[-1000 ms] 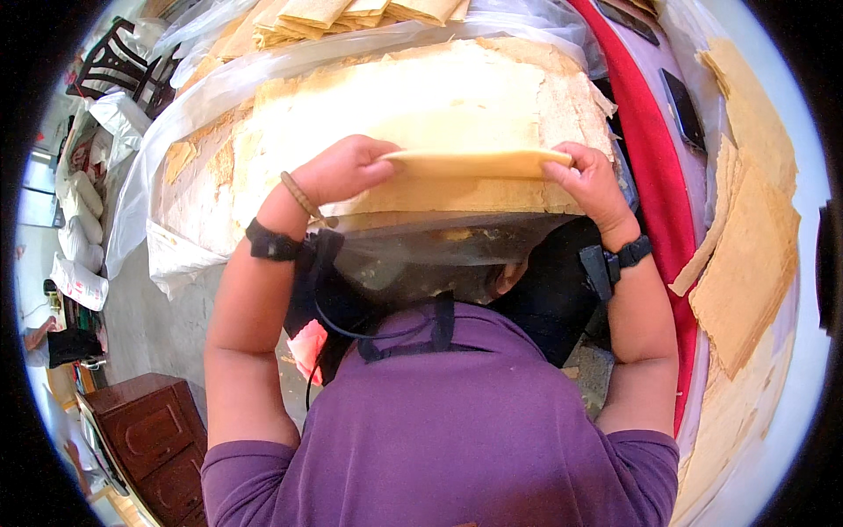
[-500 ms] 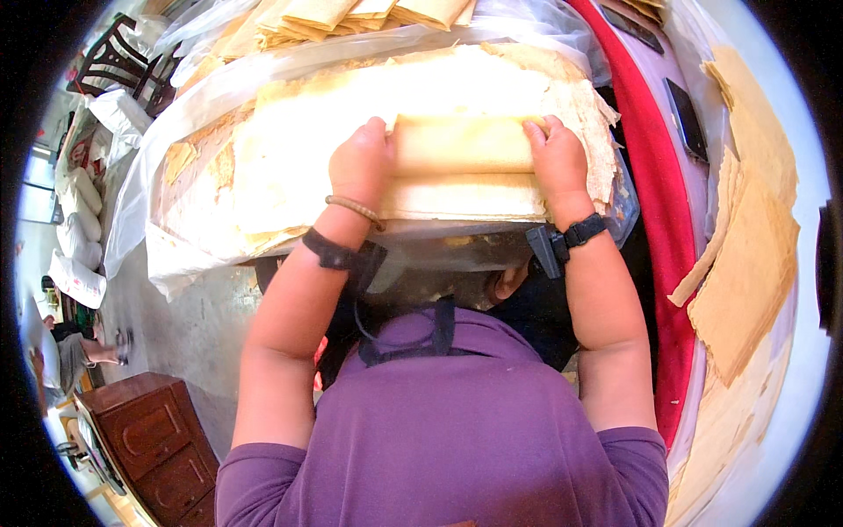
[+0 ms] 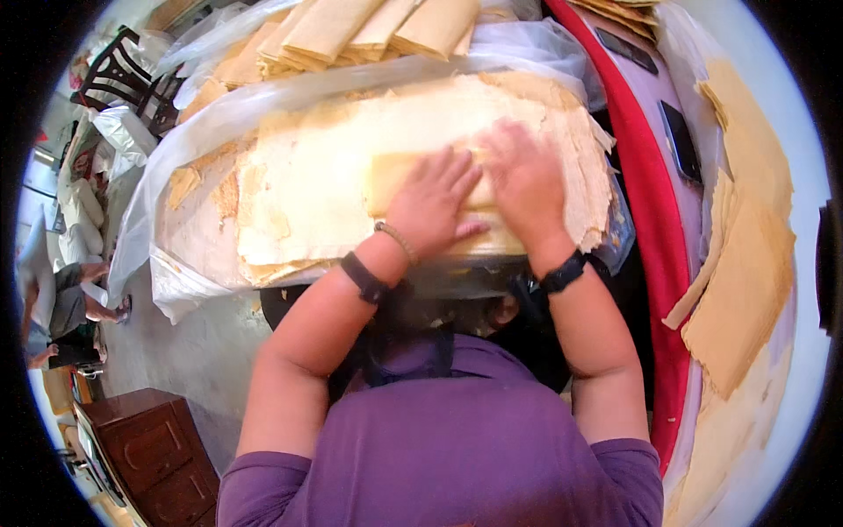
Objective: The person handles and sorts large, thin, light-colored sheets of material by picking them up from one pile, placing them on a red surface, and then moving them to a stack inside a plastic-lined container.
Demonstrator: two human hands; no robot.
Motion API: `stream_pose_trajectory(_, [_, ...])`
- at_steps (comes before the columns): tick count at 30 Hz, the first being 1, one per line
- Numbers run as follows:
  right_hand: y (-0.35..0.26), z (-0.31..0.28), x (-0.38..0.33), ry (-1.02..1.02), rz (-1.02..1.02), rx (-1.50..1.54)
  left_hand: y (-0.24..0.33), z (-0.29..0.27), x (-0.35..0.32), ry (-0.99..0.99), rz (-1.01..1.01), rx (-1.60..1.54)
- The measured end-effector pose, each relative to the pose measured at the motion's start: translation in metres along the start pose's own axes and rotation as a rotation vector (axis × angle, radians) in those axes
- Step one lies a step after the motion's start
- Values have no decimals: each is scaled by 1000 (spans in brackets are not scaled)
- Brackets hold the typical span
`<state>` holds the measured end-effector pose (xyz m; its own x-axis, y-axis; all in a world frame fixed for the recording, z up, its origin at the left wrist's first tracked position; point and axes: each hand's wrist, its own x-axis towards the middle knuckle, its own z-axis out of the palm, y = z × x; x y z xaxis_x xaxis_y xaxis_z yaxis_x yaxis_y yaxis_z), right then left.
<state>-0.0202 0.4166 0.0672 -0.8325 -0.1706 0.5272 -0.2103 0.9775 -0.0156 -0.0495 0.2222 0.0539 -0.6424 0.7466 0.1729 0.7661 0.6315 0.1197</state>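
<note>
A thin pale-yellow sheet, folded into a flat rectangle (image 3: 386,180), lies on a stack of broad thin sheets (image 3: 303,176) with ragged edges. My left hand (image 3: 432,200) rests flat on the folded sheet, its fingers stretched and spread. Beside it, my right hand (image 3: 525,180) is over the right end of the fold. Its fingers are blurred by motion but look extended, with nothing seen in them. Both hands hide much of the folded piece.
Several folded sheets (image 3: 329,31) are piled beyond the stack on clear plastic (image 3: 518,57). To the right run a red cloth strip (image 3: 645,176), two phones, one of them a dark phone (image 3: 679,140), and more tan sheets (image 3: 746,290). A brown cabinet (image 3: 154,443) stands lower left; another person is at far left.
My hands have let go of the sheet's two ends and come together over it. The roll-like fold now lies flatter. The view has shifted slightly, and more of the person at left shows.
</note>
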Motion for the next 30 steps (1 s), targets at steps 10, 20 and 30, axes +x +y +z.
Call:
stream_pose_trajectory(10, [-4,7,-17,-325,135,156,-49,-32,-30,2,31,44])
stream_pose_trajectory(20, [23,8,-27,436,717,1358,-108,-102,54,383,-129,253])
stream_pose_trajectory(30, [30,12,-27,460,740,1470,-194,-68,216,-86,-420,448])
